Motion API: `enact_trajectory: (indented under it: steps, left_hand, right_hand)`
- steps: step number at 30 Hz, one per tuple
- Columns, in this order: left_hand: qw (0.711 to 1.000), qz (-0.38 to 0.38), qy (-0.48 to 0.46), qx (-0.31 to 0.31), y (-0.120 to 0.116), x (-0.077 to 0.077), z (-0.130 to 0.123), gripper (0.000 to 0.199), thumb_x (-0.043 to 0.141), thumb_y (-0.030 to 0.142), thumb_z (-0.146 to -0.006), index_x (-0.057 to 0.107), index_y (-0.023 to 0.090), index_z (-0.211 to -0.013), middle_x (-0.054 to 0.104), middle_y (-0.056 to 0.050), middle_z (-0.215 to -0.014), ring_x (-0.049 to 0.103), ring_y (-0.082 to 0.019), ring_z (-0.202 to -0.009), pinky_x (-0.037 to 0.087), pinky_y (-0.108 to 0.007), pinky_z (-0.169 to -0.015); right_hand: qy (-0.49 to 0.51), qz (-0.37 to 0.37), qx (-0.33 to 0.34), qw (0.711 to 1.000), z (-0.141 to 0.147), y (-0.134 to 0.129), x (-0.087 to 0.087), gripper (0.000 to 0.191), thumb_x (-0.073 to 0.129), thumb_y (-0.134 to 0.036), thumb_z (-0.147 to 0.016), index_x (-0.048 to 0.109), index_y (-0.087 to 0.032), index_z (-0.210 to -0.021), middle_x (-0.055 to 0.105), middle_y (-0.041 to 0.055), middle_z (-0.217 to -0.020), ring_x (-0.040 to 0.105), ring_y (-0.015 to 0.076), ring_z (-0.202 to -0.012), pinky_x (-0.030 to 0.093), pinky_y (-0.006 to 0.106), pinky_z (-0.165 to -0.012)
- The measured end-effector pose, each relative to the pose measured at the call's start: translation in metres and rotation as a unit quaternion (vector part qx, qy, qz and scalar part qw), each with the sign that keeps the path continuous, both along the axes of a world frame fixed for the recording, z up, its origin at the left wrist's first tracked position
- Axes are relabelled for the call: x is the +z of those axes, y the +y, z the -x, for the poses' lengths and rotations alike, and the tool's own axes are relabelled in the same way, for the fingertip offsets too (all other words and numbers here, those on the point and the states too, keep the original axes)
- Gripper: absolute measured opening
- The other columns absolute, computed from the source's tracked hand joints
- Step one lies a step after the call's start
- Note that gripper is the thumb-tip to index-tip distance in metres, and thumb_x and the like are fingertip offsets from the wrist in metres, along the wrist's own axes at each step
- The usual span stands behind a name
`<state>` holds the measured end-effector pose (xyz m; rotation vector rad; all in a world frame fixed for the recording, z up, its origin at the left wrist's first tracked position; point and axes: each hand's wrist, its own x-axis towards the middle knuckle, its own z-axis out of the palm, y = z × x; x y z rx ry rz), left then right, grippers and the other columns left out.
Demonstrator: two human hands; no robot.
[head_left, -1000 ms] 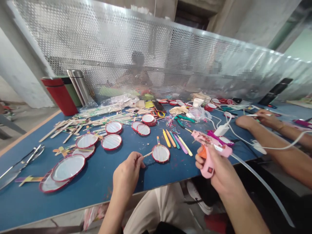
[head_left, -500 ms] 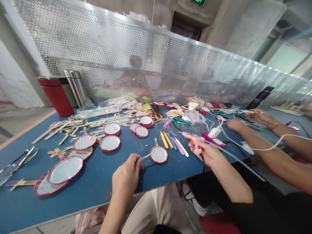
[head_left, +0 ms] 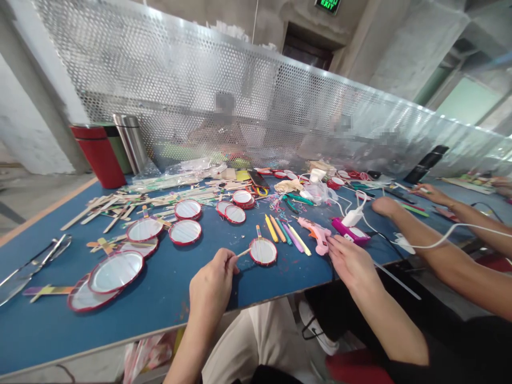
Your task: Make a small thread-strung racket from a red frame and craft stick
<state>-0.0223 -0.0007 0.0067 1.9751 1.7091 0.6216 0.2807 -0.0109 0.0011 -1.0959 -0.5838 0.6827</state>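
Note:
My left hand (head_left: 213,280) pinches the end of a thin wooden stick (head_left: 244,253). Its other end meets a small round disc (head_left: 263,252) with a white face and red rim, lying on the blue table (head_left: 168,298). A short coloured stick (head_left: 258,231) sticks out from the disc's far side. A pink glue gun (head_left: 319,235) lies on its side to the right, beyond several coloured pens (head_left: 286,236). Against its handle rests my right hand (head_left: 352,261), fingers stretched out and not wrapped around it.
More red-rimmed discs (head_left: 116,272) lie at the left, some with crossed sticks. Loose wooden sticks (head_left: 96,210) pile behind them. Bottles (head_left: 100,157) stand at the back left. A purple box (head_left: 349,232) with a white plug and cable sits near a co-worker's arm (head_left: 432,250) on the right.
My right hand has loosened from around the glue gun, which now lies on the table, and its fingers have straightened. My left hand keeps hold of the stick.

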Motion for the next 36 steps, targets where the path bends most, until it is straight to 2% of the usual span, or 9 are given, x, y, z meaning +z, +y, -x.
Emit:
enact_trajectory:
  steps: [4, 8, 10, 13, 18, 21, 25, 31, 36]
  left_hand:
    - [1.0, -0.005, 0.003, 0.006, -0.001, 0.001, -0.001, 0.018, 0.04, 0.027, -0.096, 0.055, 0.026, -0.086, 0.073, 0.005, -0.08, 0.067, -0.014, -0.071, 0.035, -0.022, -0.058]
    - [1.0, 0.003, -0.002, 0.008, -0.001, 0.001, -0.001, 0.018, 0.041, 0.027, -0.096, 0.055, 0.026, -0.085, 0.072, 0.006, -0.08, 0.066, -0.014, -0.071, 0.034, -0.022, -0.058]
    - [1.0, 0.006, -0.005, 0.009, -0.001, 0.001, -0.001, 0.019, 0.04, 0.027, -0.096, 0.055, 0.026, -0.084, 0.072, 0.006, -0.08, 0.066, -0.014, -0.072, 0.035, -0.022, -0.059]
    - [1.0, 0.011, -0.005, 0.013, -0.001, 0.001, -0.001, 0.018, 0.041, 0.027, -0.096, 0.055, 0.026, -0.084, 0.072, 0.006, -0.079, 0.067, -0.014, -0.072, 0.035, -0.022, -0.059]
    - [1.0, 0.015, -0.003, 0.016, -0.001, 0.0, -0.002, 0.018, 0.04, 0.027, -0.096, 0.054, 0.026, -0.085, 0.073, 0.006, -0.08, 0.067, -0.014, -0.072, 0.036, -0.021, -0.06]
    - [1.0, 0.002, 0.0, 0.019, -0.002, 0.0, -0.001, 0.018, 0.04, 0.027, -0.096, 0.054, 0.026, -0.085, 0.072, 0.005, -0.079, 0.067, -0.014, -0.07, 0.035, -0.021, -0.059]
    - [0.999, -0.009, -0.002, 0.031, -0.003, -0.001, -0.001, 0.017, 0.04, 0.028, -0.096, 0.054, 0.026, -0.087, 0.071, 0.005, -0.077, 0.066, -0.013, -0.068, 0.034, -0.021, -0.057]
    - [0.999, -0.006, -0.006, 0.042, -0.002, -0.002, 0.0, 0.019, 0.04, 0.029, -0.096, 0.056, 0.026, -0.086, 0.07, 0.005, -0.074, 0.066, -0.014, -0.067, 0.034, -0.022, -0.057]
    - [0.999, -0.003, -0.024, 0.046, -0.003, -0.002, 0.0, 0.017, 0.041, 0.029, -0.095, 0.056, 0.026, -0.087, 0.07, 0.005, -0.074, 0.065, -0.014, -0.066, 0.034, -0.021, -0.057]
  right_hand:
    - [-0.025, 0.02, -0.067, 0.997, 0.008, -0.009, 0.003, 0.035, 0.082, -0.021, -0.046, 0.065, -0.014, -0.076, 0.068, 0.0058, -0.079, 0.067, 0.0207, -0.076, 0.056, 0.033, -0.064]
    - [-0.097, 0.008, -0.133, 0.986, 0.021, -0.011, 0.01, 0.032, 0.078, -0.026, -0.058, 0.067, -0.018, -0.086, 0.066, 0.001, -0.088, 0.063, 0.0146, -0.083, 0.052, 0.025, -0.068]
    - [-0.138, 0.01, -0.129, 0.982, 0.029, -0.009, 0.012, 0.028, 0.077, -0.029, -0.063, 0.067, -0.018, -0.087, 0.066, 0.0003, -0.084, 0.061, 0.0135, -0.077, 0.051, 0.024, -0.065]
    - [-0.239, 0.042, -0.082, 0.967, 0.041, -0.006, 0.013, 0.024, 0.071, -0.036, -0.072, 0.068, -0.019, -0.088, 0.067, 0.0017, -0.081, 0.06, 0.0133, -0.067, 0.049, 0.025, -0.06]
    - [-0.423, 0.053, -0.037, 0.904, 0.06, -0.003, 0.011, 0.02, 0.061, -0.039, -0.08, 0.067, -0.02, -0.083, 0.069, 0.0043, -0.085, 0.061, 0.0186, -0.077, 0.049, 0.033, -0.076]
    - [-0.493, 0.044, -0.004, 0.869, 0.071, -0.003, 0.008, 0.019, 0.056, -0.038, -0.085, 0.065, -0.021, -0.082, 0.068, 0.0041, -0.083, 0.061, 0.0202, -0.077, 0.049, 0.035, -0.076]
    - [-0.581, 0.016, 0.02, 0.814, 0.085, -0.003, 0.004, 0.018, 0.055, -0.038, -0.087, 0.062, -0.022, -0.092, 0.066, 0.0059, -0.087, 0.062, 0.023, -0.085, 0.048, 0.038, -0.079]
    - [-0.713, 0.04, 0.03, 0.699, 0.107, -0.001, 0.002, 0.05, 0.063, -0.048, -0.08, 0.054, -0.013, -0.116, 0.065, 0.0154, -0.108, 0.06, 0.0318, -0.101, 0.046, 0.047, -0.088]
    - [-0.749, 0.092, 0.05, 0.654, 0.118, 0.005, 0.0, 0.066, 0.064, -0.052, -0.077, 0.049, -0.01, -0.125, 0.064, 0.0195, -0.114, 0.058, 0.0357, -0.106, 0.046, 0.049, -0.088]
